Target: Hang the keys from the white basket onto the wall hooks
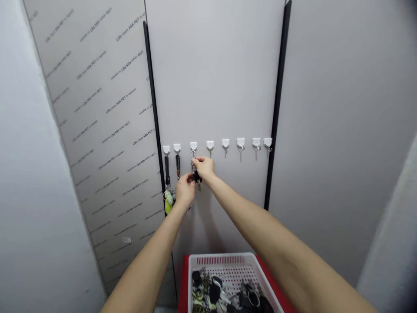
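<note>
A row of several white wall hooks (225, 144) runs across a pale panel. Both my arms reach up to the third hook from the left (193, 146). My right hand (204, 168) pinches the top of a bunch of keys (196, 177) just under that hook, its ring touching the hook's metal prong. My left hand (184, 189) is closed on the lower part of the same bunch, with a dark fob and a brass key showing. The two hooks at the far left hold dark straps (167, 170) with a yellow-green charm (168, 203).
A white perforated basket (224, 261) with several dark key bunches sits below, on something red (184, 278). The hooks to the right (256, 143) are bare. Black vertical strips (276, 104) edge the panel. A film-covered panel (97, 121) stands at the left.
</note>
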### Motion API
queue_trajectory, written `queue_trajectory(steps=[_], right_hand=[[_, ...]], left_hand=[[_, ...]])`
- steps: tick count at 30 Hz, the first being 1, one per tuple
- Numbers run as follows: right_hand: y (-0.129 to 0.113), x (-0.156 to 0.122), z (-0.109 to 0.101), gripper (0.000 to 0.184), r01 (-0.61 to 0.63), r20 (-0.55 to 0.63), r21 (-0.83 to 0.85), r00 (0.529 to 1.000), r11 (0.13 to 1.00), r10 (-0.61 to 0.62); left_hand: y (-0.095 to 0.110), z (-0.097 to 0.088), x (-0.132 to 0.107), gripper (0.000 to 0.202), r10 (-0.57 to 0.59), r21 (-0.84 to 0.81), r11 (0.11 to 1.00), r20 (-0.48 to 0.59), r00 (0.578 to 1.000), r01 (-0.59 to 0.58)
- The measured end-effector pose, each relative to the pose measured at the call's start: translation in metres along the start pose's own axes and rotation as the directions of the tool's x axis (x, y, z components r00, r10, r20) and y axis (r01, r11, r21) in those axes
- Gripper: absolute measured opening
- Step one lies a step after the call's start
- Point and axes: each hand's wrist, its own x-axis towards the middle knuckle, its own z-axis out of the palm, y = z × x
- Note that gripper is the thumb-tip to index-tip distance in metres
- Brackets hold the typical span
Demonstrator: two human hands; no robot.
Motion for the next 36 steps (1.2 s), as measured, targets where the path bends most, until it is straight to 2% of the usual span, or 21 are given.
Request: queue_trajectory(steps=[4,10,14,17,20,22,25,27,30,33,36], right_hand=[[0.003,0.004,0.002,0.021,-0.077,-0.059,-0.137,0.996,0.987,0.070],[0.005,-0.002,-0.004,0.021,-0.017,-0.029,-0.216,1.000,0.976,0.011],[0.015,-0.023,-0.027,0.023,0.073,0.007,-0.258,0.997,0.963,-0.074],[0.044,-0.063,-0.053,0.021,0.131,0.166,-0.299,0.983,0.945,-0.083],[0.084,-0.122,-0.082,0.017,0.147,0.362,-0.373,0.932,0.916,-0.002],[0.109,-0.160,-0.100,0.018,0.118,0.473,-0.426,0.874,0.897,0.109],[0.137,-0.201,-0.123,0.020,0.147,0.569,-0.509,0.797,0.848,0.203],[0.144,-0.215,-0.135,0.021,0.209,0.594,-0.575,0.772,0.791,0.227],[0.145,-0.225,-0.146,0.024,0.323,0.650,-0.614,0.725,0.720,0.229],[0.142,-0.227,-0.149,0.026,0.402,0.719,-0.584,0.660,0.706,0.219],[0.142,-0.225,-0.149,0.025,0.427,0.764,-0.556,0.600,0.714,0.237]], left_hand=[[0.002,0.002,0.005,0.028,-0.057,0.048,0.997,0.056,0.997,0.054],[0.001,0.003,-0.007,0.030,-0.142,0.064,0.989,0.121,0.982,0.136],[-0.012,0.010,-0.041,0.030,-0.181,0.015,0.983,0.162,0.970,0.182],[-0.028,0.022,-0.087,0.029,-0.189,0.018,0.981,0.264,0.946,0.191],[-0.045,0.034,-0.140,0.028,-0.192,0.096,0.981,0.409,0.892,0.167],[-0.055,0.040,-0.171,0.027,-0.179,0.137,0.982,0.498,0.848,0.127],[-0.065,0.045,-0.202,0.026,-0.149,0.200,0.979,0.594,0.791,0.034],[-0.067,0.046,-0.212,0.025,-0.141,0.259,0.965,0.609,0.780,-0.028],[-0.068,0.045,-0.216,0.027,-0.181,0.360,0.931,0.585,0.791,-0.054],[-0.067,0.046,-0.215,0.030,-0.245,0.445,0.894,0.572,0.783,-0.045],[-0.066,0.047,-0.213,0.028,-0.287,0.478,0.878,0.590,0.754,-0.040]])
